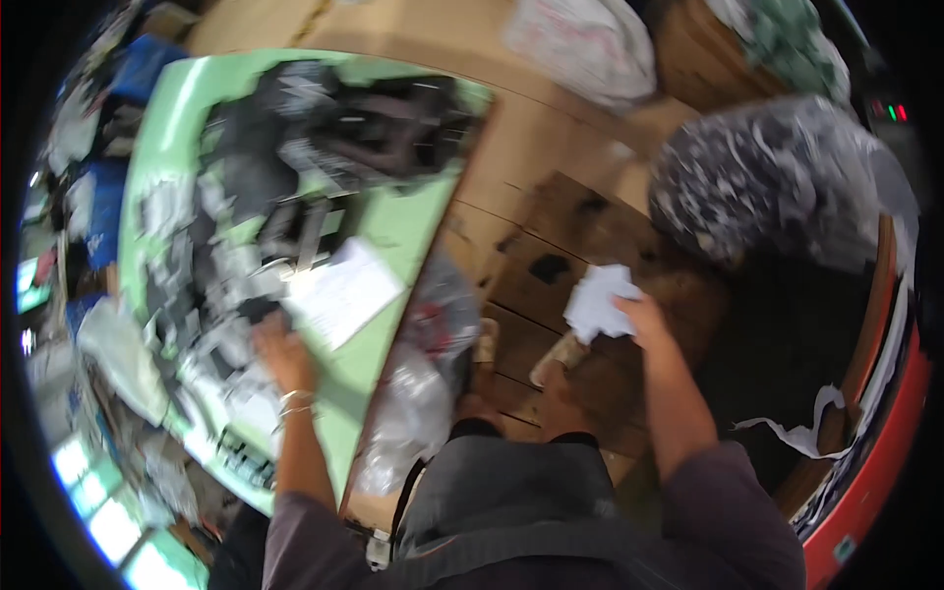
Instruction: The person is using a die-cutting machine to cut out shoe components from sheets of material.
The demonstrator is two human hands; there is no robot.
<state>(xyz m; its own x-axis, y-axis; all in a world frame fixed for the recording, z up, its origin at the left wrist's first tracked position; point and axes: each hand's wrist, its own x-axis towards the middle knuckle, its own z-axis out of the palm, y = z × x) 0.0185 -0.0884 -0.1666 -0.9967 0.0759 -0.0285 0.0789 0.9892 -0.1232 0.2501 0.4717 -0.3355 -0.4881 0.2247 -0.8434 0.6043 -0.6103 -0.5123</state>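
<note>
My right hand (641,317) is closed around a crumpled white paper wad (600,298), held out over the wooden floor boards (551,265) to the right of the table. My left hand (282,352) rests on the green table top (393,221), fingers spread among black and grey scraps (236,256). It touches the edge of a white sheet of paper (344,292) lying flat on the table. Thin bangles (295,401) ring my left wrist. The picture is blurred by motion.
A large bag of dark and white scraps (777,182) stands at the right. A white sack (580,44) lies at the top. Clear plastic bags (423,393) hang by the table's near edge. A red rim (875,462) curves along the lower right.
</note>
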